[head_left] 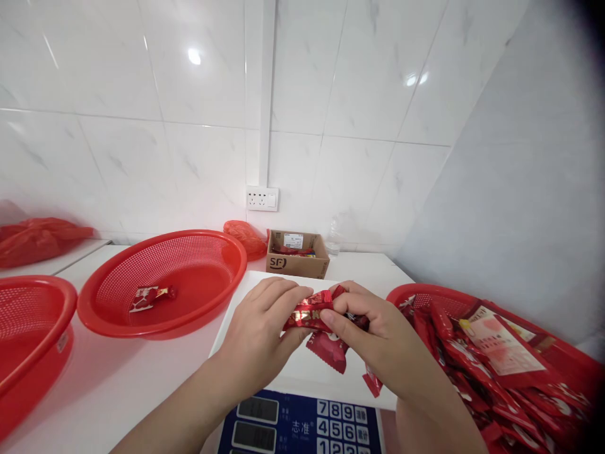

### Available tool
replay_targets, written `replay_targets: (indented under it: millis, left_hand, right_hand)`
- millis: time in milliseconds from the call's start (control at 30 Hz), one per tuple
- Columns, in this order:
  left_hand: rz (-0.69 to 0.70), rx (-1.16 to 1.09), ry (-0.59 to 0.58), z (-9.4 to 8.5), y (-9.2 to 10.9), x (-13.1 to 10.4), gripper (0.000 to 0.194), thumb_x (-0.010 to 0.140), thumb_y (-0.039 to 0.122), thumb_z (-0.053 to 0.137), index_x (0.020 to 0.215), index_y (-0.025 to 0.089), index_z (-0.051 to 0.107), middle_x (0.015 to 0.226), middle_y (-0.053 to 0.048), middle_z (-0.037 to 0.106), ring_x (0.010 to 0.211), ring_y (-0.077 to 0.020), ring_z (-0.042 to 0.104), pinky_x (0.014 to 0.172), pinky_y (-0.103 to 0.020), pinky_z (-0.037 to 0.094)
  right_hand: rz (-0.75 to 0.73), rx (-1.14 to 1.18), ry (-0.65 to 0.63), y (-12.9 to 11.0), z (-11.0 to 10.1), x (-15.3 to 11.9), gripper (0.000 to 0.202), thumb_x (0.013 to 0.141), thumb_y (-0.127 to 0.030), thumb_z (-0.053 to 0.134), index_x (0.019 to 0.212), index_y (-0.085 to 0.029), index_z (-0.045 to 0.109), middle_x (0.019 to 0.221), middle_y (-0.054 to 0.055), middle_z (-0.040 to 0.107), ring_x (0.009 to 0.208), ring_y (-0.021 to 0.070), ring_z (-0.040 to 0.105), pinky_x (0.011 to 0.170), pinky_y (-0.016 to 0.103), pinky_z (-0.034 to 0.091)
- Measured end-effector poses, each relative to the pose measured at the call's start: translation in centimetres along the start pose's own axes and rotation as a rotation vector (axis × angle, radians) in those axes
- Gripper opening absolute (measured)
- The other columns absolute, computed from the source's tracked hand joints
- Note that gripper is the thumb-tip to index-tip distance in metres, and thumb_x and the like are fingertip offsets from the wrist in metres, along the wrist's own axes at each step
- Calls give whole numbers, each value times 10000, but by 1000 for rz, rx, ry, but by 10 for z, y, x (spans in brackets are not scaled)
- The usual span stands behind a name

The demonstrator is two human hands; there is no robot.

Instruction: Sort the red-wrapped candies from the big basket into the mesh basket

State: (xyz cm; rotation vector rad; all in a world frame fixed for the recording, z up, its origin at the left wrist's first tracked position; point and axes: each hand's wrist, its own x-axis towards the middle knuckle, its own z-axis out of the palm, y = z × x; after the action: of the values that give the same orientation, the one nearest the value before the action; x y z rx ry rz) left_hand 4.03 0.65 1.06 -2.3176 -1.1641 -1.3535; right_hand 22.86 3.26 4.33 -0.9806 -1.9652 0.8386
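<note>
Both hands meet above the white pan (293,375) of a weighing scale. Between them are several small red wrapped packets (307,317), shiny with gold lettering. My left hand (265,318) closes round the left end of the bunch. On the other side, my right hand (373,325) pinches packets between thumb and fingers. A darker red packet (331,350) hangs below the fingers, and another red wrapper end (372,382) pokes out under my right palm. Below the pan shows the scale's blue keypad panel (302,425). Its displays are too dim to read.
A red colander basket (189,325) at left holds one or two packets; part of another red basket (35,366) stands nearer. At right, a red basket (401,291) is full of red packets. Behind the scale sit a small cardboard box (297,268) and a red plastic bag (246,238).
</note>
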Motion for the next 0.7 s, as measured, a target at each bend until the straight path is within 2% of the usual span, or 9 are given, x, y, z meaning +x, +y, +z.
replay_targets:
  millis: [267,467,600,700]
  left_hand:
    - [28,17,-15,3,0,1,140,975,143,530,1086,169,613,852,-62,691,761,-217,642,653,-343,539]
    - [11,-13,-67,2,0,1,211,917,172,640,1126,159,615,925,-81,713,840,-242,652,719,-376,545]
    - [-7,-13,-74,5,-1,0,57,917,177,631,971,164,646,816,-63,691,749,-230,630,649,-359,524]
    - [-25,-8,-80,6,-2,-1,36,916,161,617,916,168,653,766,-50,672,708,-220,620,609,-339,514]
  right_hand:
    - [6,-16,-45,-1,0,0,339,915,-331,567,596,-216,573,768,-4,555,687,155,561,640,312,461]
    - [29,-35,-65,-1,0,0,332,910,-323,563,595,-217,565,768,-7,547,694,161,565,645,321,461]
    - [23,-67,-93,-1,2,1,333,912,-297,559,589,-218,573,772,-1,562,725,171,582,665,328,478]
    - [20,-95,-86,0,3,2,347,915,-286,555,576,-217,572,746,-11,543,673,157,560,646,319,481]
